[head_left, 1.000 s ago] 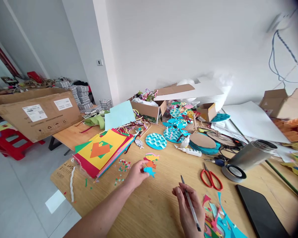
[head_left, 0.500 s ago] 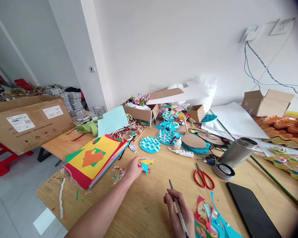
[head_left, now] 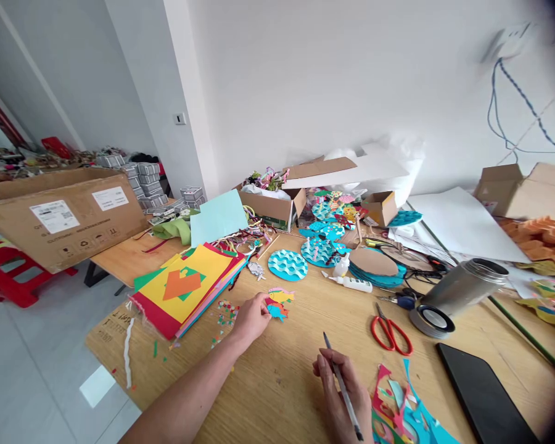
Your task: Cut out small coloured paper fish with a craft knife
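Observation:
My left hand (head_left: 251, 317) has its fingertips closed at the left end of small paper fish cut-outs, a yellow one (head_left: 282, 296) above a blue one (head_left: 278, 312), low over the wooden table. Between the fingers of my right hand (head_left: 342, 382) is a pen (head_left: 343, 391), its upper end leaning left. Beyond my left hand lie a small grey fish shape (head_left: 256, 269) and a blue disc with wavy strips (head_left: 287, 265). Paper dots (head_left: 226, 313) are scattered left of that hand. Coloured paper scraps (head_left: 404, 407) sit right of my right hand.
Red-handled scissors (head_left: 391, 333), a black phone (head_left: 481, 388), a steel flask (head_left: 467, 293) and its lid (head_left: 432, 320) stand or lie at right. Stacked coloured sheets (head_left: 189, 290) are at left. Glue bottles (head_left: 354, 283), cardboard discs (head_left: 374, 262) and an open box (head_left: 272, 206) are further back.
The camera view has shifted, so the scene sits further right and slightly higher at left. The blue and yellow fish now show more separately at my left fingertips. My right hand still holds the pen.

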Action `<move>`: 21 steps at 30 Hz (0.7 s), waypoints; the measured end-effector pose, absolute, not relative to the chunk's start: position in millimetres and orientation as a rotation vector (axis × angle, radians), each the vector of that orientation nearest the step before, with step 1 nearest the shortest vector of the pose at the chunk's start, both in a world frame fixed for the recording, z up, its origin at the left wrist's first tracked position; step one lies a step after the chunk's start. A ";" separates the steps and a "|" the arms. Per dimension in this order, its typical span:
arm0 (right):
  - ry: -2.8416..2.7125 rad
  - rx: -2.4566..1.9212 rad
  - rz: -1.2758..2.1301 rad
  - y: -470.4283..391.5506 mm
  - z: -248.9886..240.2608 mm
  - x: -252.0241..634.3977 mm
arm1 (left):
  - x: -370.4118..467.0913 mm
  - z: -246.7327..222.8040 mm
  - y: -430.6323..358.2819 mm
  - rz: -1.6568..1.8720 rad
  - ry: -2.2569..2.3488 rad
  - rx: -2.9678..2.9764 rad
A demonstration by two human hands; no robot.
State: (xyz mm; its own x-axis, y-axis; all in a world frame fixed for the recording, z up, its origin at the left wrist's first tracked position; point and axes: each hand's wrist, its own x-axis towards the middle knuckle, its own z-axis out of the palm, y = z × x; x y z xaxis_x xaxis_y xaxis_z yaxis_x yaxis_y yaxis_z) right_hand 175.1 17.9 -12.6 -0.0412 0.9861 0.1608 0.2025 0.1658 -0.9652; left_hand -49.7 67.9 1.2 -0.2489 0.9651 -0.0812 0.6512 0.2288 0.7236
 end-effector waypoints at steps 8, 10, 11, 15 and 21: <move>-1.475 -1.239 1.017 16.9 -10.9 175.9 | -53.1 27.3 28.6 0.784 1.922 1.543; -1.489 -1.246 1.000 17.4 -10.2 176.3 | -54.5 44.8 7.0 0.781 1.847 1.552; -1.499 -1.246 0.993 17.7 -10.2 176.4 | -55.9 55.4 -5.6 0.776 1.793 1.553; -1.541 -1.251 0.901 18.8 -12.9 176.5 | -71.6 100.5 -57.7 0.717 1.387 1.531; -1.685 -1.253 0.807 19.2 -14.2 176.6 | -106.9 121.0 -99.4 0.801 1.018 1.700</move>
State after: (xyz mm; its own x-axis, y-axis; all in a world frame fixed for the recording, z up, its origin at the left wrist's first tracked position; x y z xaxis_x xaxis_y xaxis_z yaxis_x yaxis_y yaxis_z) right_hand 176.6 19.2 -14.2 -0.1231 0.9584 0.2574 0.4002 0.2853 -0.8709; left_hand -106.9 -99.4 121.0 0.4357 0.8983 0.0559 0.2661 -0.1879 0.9455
